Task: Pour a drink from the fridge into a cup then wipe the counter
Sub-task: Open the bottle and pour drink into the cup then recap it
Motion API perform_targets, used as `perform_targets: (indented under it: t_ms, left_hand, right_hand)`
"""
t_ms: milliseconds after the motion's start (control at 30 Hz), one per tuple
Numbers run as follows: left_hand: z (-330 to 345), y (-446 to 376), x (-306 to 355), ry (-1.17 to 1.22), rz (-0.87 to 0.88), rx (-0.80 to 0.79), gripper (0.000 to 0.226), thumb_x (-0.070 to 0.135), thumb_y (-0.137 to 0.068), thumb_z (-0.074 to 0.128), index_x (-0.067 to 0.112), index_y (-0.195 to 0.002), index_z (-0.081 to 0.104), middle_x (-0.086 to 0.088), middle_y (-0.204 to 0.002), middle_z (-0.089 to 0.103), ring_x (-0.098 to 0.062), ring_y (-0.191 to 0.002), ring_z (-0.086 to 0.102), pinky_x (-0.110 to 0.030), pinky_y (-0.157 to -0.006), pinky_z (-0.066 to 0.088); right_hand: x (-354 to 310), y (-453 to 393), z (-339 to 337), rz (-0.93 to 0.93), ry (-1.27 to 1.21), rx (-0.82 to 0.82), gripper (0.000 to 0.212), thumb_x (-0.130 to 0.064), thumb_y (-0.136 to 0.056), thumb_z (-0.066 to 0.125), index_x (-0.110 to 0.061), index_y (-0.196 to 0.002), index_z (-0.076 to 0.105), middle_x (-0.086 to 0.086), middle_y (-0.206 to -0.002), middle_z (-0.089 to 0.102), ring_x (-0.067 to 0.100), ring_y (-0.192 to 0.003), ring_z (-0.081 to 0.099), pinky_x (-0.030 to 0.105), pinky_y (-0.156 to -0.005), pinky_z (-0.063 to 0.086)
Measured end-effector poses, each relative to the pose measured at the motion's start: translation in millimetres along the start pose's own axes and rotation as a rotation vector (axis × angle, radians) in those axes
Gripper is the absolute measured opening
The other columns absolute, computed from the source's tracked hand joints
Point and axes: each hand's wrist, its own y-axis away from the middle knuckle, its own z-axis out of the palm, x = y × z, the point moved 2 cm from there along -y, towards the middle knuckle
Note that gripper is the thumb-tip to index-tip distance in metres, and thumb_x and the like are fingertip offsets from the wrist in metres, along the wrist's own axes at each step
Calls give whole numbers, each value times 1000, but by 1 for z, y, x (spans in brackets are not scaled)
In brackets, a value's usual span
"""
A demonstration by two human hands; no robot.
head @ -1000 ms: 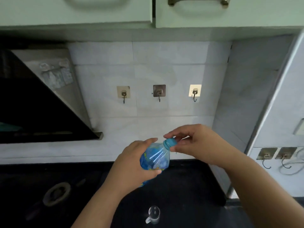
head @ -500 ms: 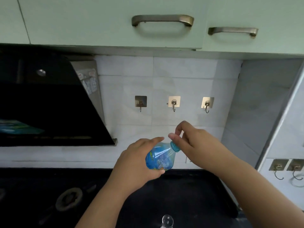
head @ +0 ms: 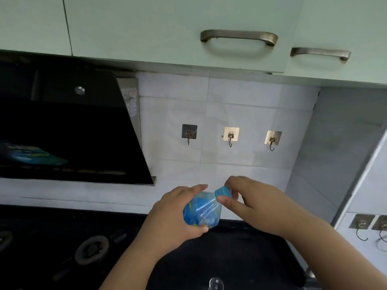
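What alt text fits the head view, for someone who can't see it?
A person's left hand grips a blue-labelled bottle tilted over a black stovetop while the right hand pinches its blue cap. A clear glass cup sits at the bottom edge; three wall hooks and green cabinets are behind.

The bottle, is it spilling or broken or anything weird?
No, nothing stands out. The bottle is tilted, but its blue cap is on, pinched by the right hand, with the left hand gripping the body. No spill shows.
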Motion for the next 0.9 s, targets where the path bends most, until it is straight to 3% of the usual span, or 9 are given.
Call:
perform_targets:
  t_ms: [133, 233, 333, 433, 533, 667, 733, 833, 900]
  left_hand:
    - [3, 0, 6, 109, -10, 2, 96, 53, -69, 91, 70, -144, 33, 36, -133, 46, 4, -127, 50, -29, -110, 49]
    - [7, -2, 13, -20, 15, 84, 93, 59, -74, 84, 64, -150, 31, 32, -136, 47, 2, -125, 49, -26, -108, 47]
    - [13, -2, 15, -222, 87, 141, 90, 65, -80, 74, 59, -155, 24, 28, -140, 46, 1, -126, 48, -26, -108, 40]
    - [19, -5, 7, -249, 83, 119, 90, 65, -82, 72, 58, -155, 21, 27, -141, 45, -1, -128, 47, -27, -108, 36]
    - [21, -9, 3, -222, 54, 101, 90, 63, -80, 75, 59, -154, 25, 27, -139, 45, -1, -128, 46, -28, -108, 35]
    - [27, -12, 5, -207, 57, 92, 90, 62, -77, 76, 60, -151, 26, 29, -135, 46, 0, -125, 45, -27, -107, 35]
    - [33, -11, 4, -319, 67, 114, 87, 58, -74, 76, 58, -149, 31, 26, -132, 49, -4, -121, 50, -29, -102, 35]
    - [46, -10, 4, -357, 82, 117, 82, 52, -75, 76, 58, -146, 36, 25, -132, 51, -6, -122, 51, -30, -101, 35]
    - [52, -11, 0, -314, 84, 88, 83, 56, -79, 75, 60, -149, 31, 28, -138, 45, -2, -128, 45, -29, -107, 32]
  right_hand:
    - [4, 0, 4, -82, -100, 112, 42, -73, -99, 30, -36, -92, 48, -15, -84, 54, 5, -77, 54, 24, -68, 48]
    - [3, -2, 15, 87, -332, 136, 50, -69, -97, 41, -23, -78, 48, -9, -65, 50, 8, -58, 45, 26, -59, 41]
    - [7, -1, 26, 237, -213, 84, 58, -69, -99, 38, -20, -71, 50, -1, -62, 56, 11, -56, 52, 31, -59, 45]
    - [13, 0, 33, 241, -104, 64, 55, -74, -98, 30, -26, -83, 51, -4, -74, 64, 13, -68, 63, 31, -65, 52]
    - [15, -1, 34, 135, -126, 105, 36, -67, -101, 34, -34, -99, 46, -14, -86, 59, 8, -73, 59, 21, -63, 45]
    - [17, -7, 41, 18, -20, 218, 33, -58, -106, 26, -32, -92, 42, -12, -76, 50, 11, -63, 52, 24, -54, 36]
    - [21, -12, 52, 92, 84, 222, 37, -49, -108, 24, -26, -90, 47, -8, -72, 53, 18, -62, 56, 32, -55, 37]
    - [24, -15, 68, 340, -21, 57, 37, -37, -113, 32, -16, -134, 53, 3, -86, 59, 26, -77, 63, 38, -68, 54]
    - [25, -15, 61, 427, -116, -42, 50, -55, -110, 25, -20, -110, 61, -1, -82, 58, 20, -78, 60, 38, -79, 55]
